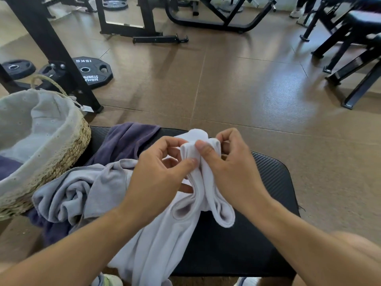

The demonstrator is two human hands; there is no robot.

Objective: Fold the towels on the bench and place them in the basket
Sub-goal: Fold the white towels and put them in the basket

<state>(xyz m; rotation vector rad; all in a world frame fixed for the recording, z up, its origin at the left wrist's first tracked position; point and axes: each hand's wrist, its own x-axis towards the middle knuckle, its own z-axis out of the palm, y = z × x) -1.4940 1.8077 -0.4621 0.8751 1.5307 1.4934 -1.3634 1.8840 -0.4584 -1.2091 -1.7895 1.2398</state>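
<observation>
White towel (198, 182) pinched in both hands (162, 168) (224, 162) — purple towel (8, 166) inside lined basket (61, 153)

Basket (61, 153) cut by the left edge, purple towel (123, 141) partly hidden under the grey towel (82, 193), white towel (165, 234) running off the bottom edge, its top bunched behind the hands, person's shoes (296, 13) far away, blurred
</observation>
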